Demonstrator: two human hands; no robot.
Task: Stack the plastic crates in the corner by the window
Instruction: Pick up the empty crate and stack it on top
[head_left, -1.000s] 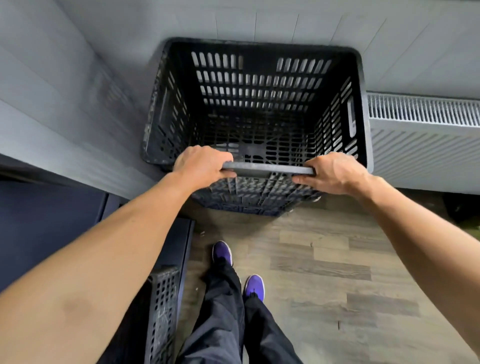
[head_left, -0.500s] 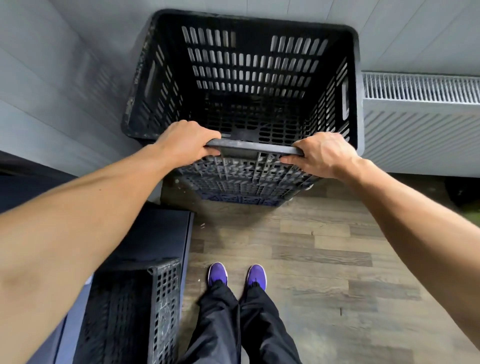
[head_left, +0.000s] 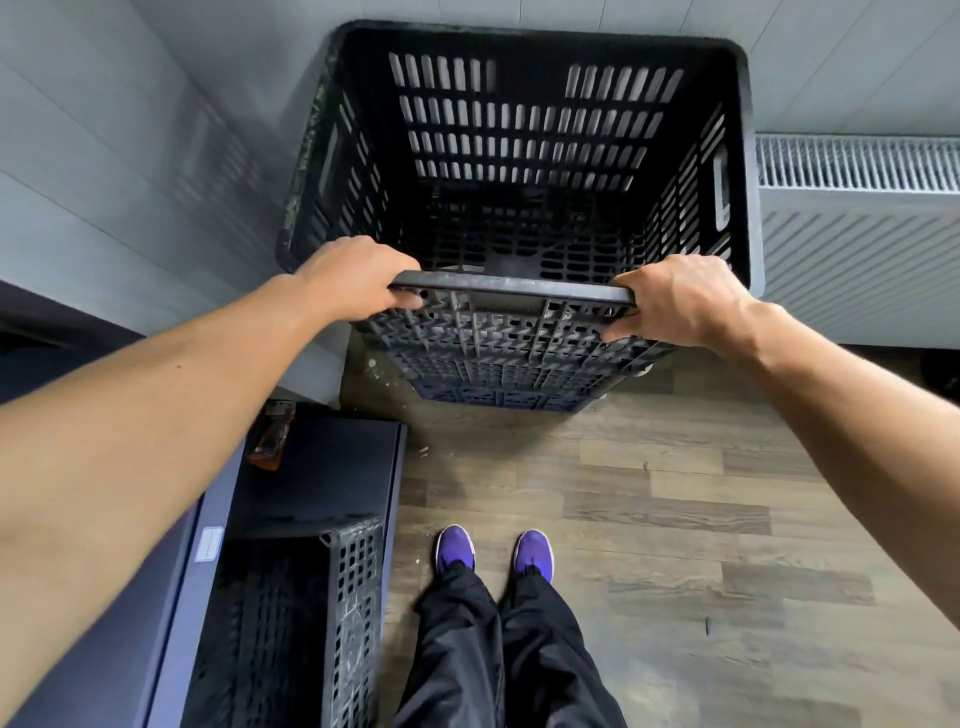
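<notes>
Both hands, left hand (head_left: 358, 278) and right hand (head_left: 680, 301), clench the near rim of the top black crate (head_left: 519, 156) (apparently stacked on others), beside the radiator (head_left: 857, 234).

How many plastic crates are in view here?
3, maybe more hidden: top black crate held by both hands in the corner, blue crate at the stack's bottom, another black crate at lower left.

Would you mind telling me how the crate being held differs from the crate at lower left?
The held crate sits atop the corner stack, with both the left hand and right hand gripping its near rim; the lower-left crate is low beside the person, untouched and partly cropped. Both are black slotted plastic.
</notes>
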